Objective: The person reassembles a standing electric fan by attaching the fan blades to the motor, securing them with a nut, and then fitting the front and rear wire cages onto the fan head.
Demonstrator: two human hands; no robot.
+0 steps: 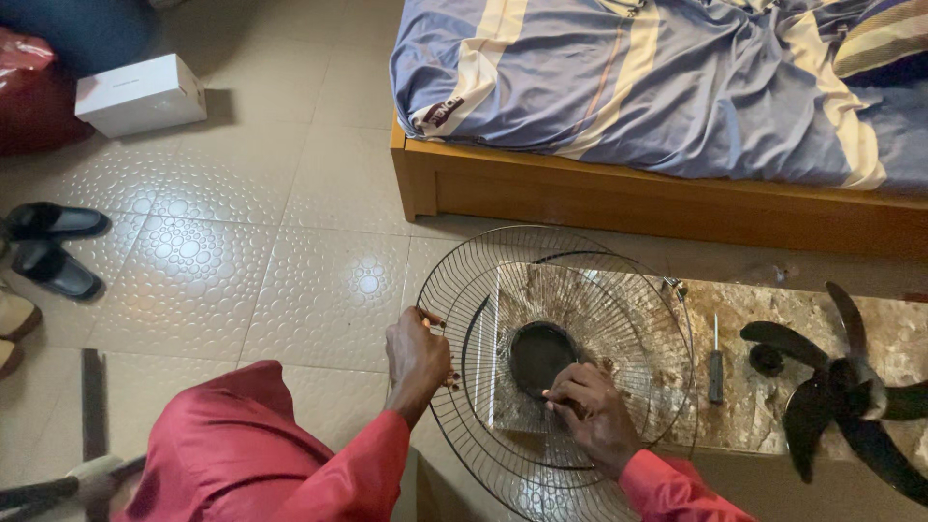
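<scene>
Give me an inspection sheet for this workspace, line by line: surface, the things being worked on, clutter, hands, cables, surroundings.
Surface: marbled brown table top, partly covered by the grille.
Job's things: round wire fan grille lying flat, overhanging the table's left edge; dark hub at its centre; black fan blade on the table's right end.
Clutter: screwdriver and a small dark cap between grille and blade.
Hands: left hand grips the grille's left rim; right hand rests on the wires beside the hub.
Cables: nothing seen.
Surroundings: tiled floor, wooden bed with striped sheet, white box, sandals at left.
</scene>
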